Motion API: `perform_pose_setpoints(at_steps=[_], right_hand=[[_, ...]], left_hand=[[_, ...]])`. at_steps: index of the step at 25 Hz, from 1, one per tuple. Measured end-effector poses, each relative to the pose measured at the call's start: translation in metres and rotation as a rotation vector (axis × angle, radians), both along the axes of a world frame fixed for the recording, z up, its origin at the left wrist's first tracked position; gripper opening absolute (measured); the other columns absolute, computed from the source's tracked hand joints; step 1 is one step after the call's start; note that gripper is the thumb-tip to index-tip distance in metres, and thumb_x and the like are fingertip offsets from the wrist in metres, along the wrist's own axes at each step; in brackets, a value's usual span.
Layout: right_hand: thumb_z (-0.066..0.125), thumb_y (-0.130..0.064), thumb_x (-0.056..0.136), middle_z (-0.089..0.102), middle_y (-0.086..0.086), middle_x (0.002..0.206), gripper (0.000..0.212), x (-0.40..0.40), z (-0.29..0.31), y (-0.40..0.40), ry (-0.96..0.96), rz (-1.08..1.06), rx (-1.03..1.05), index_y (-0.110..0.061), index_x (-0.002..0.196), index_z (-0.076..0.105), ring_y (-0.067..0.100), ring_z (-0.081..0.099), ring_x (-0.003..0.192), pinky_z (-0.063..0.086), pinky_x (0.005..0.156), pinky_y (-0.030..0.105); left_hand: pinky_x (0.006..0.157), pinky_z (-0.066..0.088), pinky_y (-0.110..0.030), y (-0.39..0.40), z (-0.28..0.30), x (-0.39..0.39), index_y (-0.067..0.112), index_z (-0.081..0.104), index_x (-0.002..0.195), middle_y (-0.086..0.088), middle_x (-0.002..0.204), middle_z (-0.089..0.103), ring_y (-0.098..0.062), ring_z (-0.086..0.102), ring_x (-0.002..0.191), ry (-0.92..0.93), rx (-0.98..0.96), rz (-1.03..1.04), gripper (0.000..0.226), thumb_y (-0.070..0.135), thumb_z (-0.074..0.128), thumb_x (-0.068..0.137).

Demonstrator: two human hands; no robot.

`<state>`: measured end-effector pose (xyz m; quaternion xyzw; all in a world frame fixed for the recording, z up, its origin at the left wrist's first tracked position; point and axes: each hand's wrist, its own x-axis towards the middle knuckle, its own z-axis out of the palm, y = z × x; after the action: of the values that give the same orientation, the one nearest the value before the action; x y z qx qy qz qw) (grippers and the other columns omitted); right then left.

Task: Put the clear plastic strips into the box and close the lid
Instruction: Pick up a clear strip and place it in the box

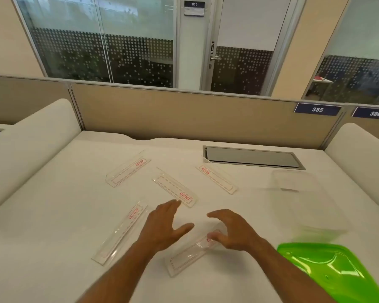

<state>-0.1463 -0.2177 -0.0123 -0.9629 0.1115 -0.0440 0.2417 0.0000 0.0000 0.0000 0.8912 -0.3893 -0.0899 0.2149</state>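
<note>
White laminate surface (53, 193) carries everything, bounded at the back by a tan partition (184, 110) with number plates 385 (317, 109) and 386 (375, 113), and fitted with a grey cable hatch (253, 157) at back right. Clear plastic box (302, 200), open-topped, stands at right, in front of the hatch; outline blurred, so contents cannot be judged. Green translucent lid (335, 272) lies flat on the surface just in front of the box, at the lower right corner of view, off the box. Five clear plastic strips with red printed outlines lie scattered on the surface, all outside the box: back-left strip (128, 171), centre strip (175, 188), back-right strip (218, 179) nearest the hatch, long front-left strip (120, 232), and front strip (193, 252) closest to the person. Left hand (164, 226) is palm-down, fingers straight and spread, holding nothing; its fingertips come close to the near end of the centre strip, contact cannot be told. Right hand (232, 231) is arched over the right end of the front strip, grip loosely curved, thumb by the strip's red-labelled end and fingers above it; whether it actually pinches the strip cannot be told. The hands are near each other, not touching.
</note>
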Motion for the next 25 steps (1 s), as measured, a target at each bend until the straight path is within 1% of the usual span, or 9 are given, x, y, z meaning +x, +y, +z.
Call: perform_pose_setpoints(at_steps=[2, 5, 9, 12, 14, 16, 19, 21, 25], right_hand=[[0.064, -0.055, 0.081, 0.063, -0.015, 0.127, 0.050, 0.001, -0.003, 0.000, 0.062, 0.035, -0.039, -0.032, 0.126, 0.061, 0.004, 0.055, 0.117, 0.042, 0.103, 0.022], [0.066, -0.040, 0.087, 0.072, -0.012, 0.111, 0.027, 0.002, -0.007, 0.000, 0.038, 0.020, 0.003, -0.027, 0.110, 0.073, 0.006, 0.062, 0.103, 0.046, 0.094, 0.023], [0.068, -0.034, 0.087, 0.075, -0.013, 0.104, 0.021, 0.005, -0.004, -0.003, 0.030, -0.003, 0.125, -0.026, 0.105, 0.076, -0.002, 0.064, 0.093, 0.047, 0.089, 0.018], [0.066, -0.036, 0.087, 0.074, -0.013, 0.106, 0.025, 0.009, 0.002, -0.003, 0.105, -0.030, 0.183, -0.026, 0.109, 0.074, -0.002, 0.065, 0.094, 0.051, 0.092, 0.024], [0.065, -0.049, 0.083, 0.072, -0.015, 0.108, 0.037, 0.012, 0.008, -0.003, 0.168, -0.034, 0.174, -0.030, 0.113, 0.071, 0.001, 0.065, 0.095, 0.053, 0.090, 0.026], [0.068, -0.070, 0.068, 0.068, -0.020, 0.110, 0.063, 0.012, 0.017, -0.001, 0.236, 0.005, 0.172, -0.038, 0.122, 0.063, -0.001, 0.062, 0.095, 0.052, 0.084, 0.022], [0.071, -0.082, 0.051, 0.060, -0.024, 0.121, 0.096, 0.018, 0.026, 0.008, 0.319, 0.144, 0.086, -0.044, 0.135, 0.045, -0.003, 0.057, 0.100, 0.043, 0.081, 0.014], [0.073, -0.078, 0.052, 0.060, -0.022, 0.122, 0.099, 0.025, 0.029, 0.013, 0.332, 0.191, 0.071, -0.041, 0.139, 0.042, -0.001, 0.058, 0.100, 0.046, 0.082, 0.016], [0.077, -0.059, 0.059, 0.065, -0.016, 0.102, 0.080, 0.029, 0.030, 0.014, 0.277, 0.155, 0.190, -0.037, 0.131, 0.054, 0.007, 0.062, 0.085, 0.054, 0.071, 0.017]], left_hand=[[0.106, 0.041, -0.033, 0.003, -0.004, -0.005, 0.037, 0.044, 0.141, 0.016, 0.142, 0.052, -0.008, 0.049, 0.127, 0.108, 0.044, -0.094, 0.080, 0.082, 0.048, 0.074], [0.084, 0.046, -0.021, 0.007, -0.012, -0.012, 0.037, 0.063, 0.119, 0.021, 0.113, 0.067, -0.002, 0.059, 0.097, 0.131, 0.130, -0.175, 0.053, 0.070, 0.057, 0.078], [0.078, 0.046, -0.018, 0.008, -0.014, -0.010, 0.032, 0.072, 0.106, 0.018, 0.104, 0.074, -0.002, 0.062, 0.087, 0.169, 0.049, -0.141, 0.030, 0.052, 0.056, 0.090], [0.079, 0.053, -0.023, 0.006, -0.010, -0.007, 0.030, 0.076, 0.097, 0.016, 0.093, 0.075, -0.002, 0.066, 0.079, 0.349, -0.032, -0.088, 0.020, 0.042, 0.062, 0.090], [0.063, 0.053, -0.019, 0.004, -0.005, -0.004, 0.031, 0.076, 0.087, 0.015, 0.077, 0.074, -0.004, 0.067, 0.065, 0.480, -0.095, -0.059, 0.013, 0.035, 0.065, 0.090], [0.051, 0.049, -0.016, 0.002, -0.001, -0.003, 0.031, 0.075, 0.084, 0.012, 0.069, 0.073, -0.008, 0.068, 0.058, 0.570, -0.133, -0.030, 0.011, 0.032, 0.067, 0.090], [0.050, 0.048, -0.015, -0.003, 0.006, -0.001, 0.025, 0.076, 0.087, 0.009, 0.068, 0.074, -0.010, 0.069, 0.058, 0.661, -0.164, -0.012, 0.009, 0.029, 0.069, 0.090], [0.051, 0.049, -0.015, -0.005, 0.012, 0.000, 0.019, 0.077, 0.092, 0.007, 0.070, 0.074, -0.010, 0.068, 0.059, 0.693, -0.179, -0.015, 0.012, 0.028, 0.070, 0.090], [0.063, 0.055, -0.022, -0.004, 0.024, 0.002, 0.019, 0.077, 0.091, 0.002, 0.084, 0.077, -0.014, 0.068, 0.070, 0.773, -0.233, -0.002, 0.024, 0.040, 0.067, 0.090]])
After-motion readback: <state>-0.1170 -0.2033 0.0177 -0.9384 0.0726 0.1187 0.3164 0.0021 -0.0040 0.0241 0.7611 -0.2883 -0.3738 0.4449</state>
